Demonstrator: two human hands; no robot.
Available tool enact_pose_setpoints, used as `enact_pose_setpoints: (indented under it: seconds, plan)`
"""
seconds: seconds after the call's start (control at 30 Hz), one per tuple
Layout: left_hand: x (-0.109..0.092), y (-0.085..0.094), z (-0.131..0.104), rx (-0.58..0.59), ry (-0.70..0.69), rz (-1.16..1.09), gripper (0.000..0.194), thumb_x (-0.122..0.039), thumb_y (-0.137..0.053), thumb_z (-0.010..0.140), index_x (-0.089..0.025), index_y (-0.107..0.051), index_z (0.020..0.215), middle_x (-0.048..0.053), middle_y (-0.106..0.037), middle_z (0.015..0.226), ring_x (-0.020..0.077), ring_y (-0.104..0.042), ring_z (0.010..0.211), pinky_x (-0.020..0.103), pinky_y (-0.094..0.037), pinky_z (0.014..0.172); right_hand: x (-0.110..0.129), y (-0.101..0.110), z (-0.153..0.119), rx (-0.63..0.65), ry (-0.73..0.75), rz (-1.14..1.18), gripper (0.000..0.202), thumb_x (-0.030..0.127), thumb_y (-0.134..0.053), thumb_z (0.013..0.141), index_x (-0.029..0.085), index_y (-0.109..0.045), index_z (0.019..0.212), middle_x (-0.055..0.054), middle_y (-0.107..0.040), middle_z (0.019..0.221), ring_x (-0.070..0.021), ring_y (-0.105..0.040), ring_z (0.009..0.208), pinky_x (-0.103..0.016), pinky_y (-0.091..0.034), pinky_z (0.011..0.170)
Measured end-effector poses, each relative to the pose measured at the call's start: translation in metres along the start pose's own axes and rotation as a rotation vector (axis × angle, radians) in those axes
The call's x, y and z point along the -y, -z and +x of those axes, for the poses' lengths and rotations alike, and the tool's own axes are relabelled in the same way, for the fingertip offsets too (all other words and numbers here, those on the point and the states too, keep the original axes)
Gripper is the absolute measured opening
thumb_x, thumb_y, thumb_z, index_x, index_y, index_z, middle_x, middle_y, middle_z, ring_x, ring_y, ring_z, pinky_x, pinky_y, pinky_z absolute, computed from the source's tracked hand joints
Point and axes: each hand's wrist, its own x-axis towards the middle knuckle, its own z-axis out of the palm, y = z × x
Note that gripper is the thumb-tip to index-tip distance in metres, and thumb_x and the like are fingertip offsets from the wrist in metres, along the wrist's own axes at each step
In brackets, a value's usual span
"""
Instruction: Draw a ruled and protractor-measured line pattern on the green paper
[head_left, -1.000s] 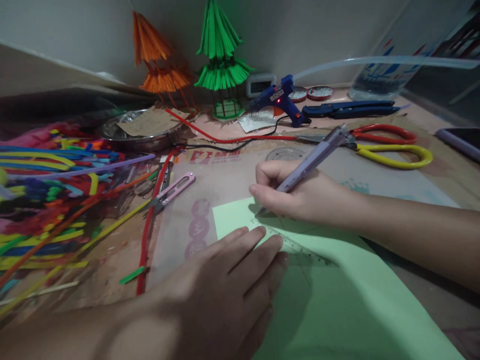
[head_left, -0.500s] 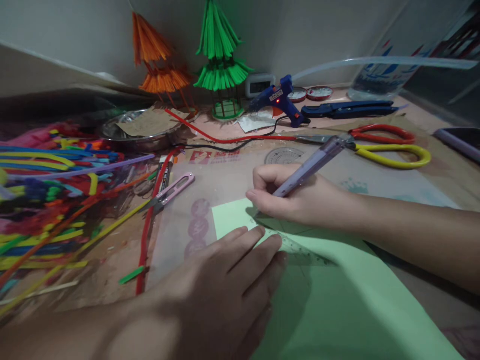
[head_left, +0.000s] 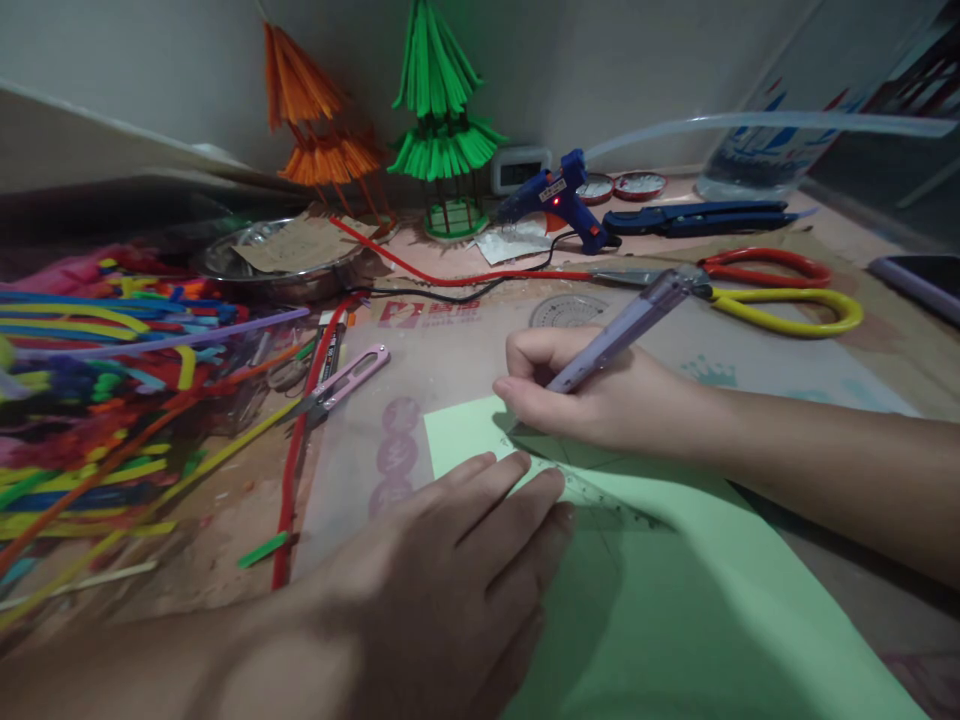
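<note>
Pinched in my right hand (head_left: 592, 395) is a purple pen (head_left: 622, 335), slanting up to the right, its tip hidden behind my fingers close to the paper. Beneath both hands lies a sheet of light green paper (head_left: 712, 610) with thin drawn lines. My left hand (head_left: 465, 550) rests flat with fingers stretched over a clear ruler (head_left: 615, 502), pressing it to the sheet. Most of the ruler is under that hand or hard to see against the green. A clear round protractor (head_left: 570, 312) lies just beyond my right hand.
Scissors with red and yellow handles (head_left: 787, 300), a blue glue gun (head_left: 559, 200) with its light on, and dark blue pliers (head_left: 697, 217) lie behind. Left are pink snips (head_left: 349, 380) and piled pipe cleaners (head_left: 97, 400). Orange (head_left: 315, 120) and green (head_left: 446, 120) tiered models stand at the back.
</note>
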Motion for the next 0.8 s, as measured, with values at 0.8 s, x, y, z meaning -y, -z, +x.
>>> enact_pose_setpoints:
  seconds: [0.8]
  plan:
    - [-0.0001,0.0043,0.0008,0.026,0.026,0.011,0.049,-0.032,-0.029,0.114,-0.020,-0.067,0.142,0.001,-0.068,0.147,0.0212,-0.053,0.137,0.036,-0.016,0.128,0.0005,0.0051,-0.0013,0.046,0.004,-0.010,0.032,0.022,-0.059,0.090,0.024,-0.041,0.064,0.009,-0.037,0.056,-0.0089,-0.034,0.053,-0.025,-0.026,0.048]
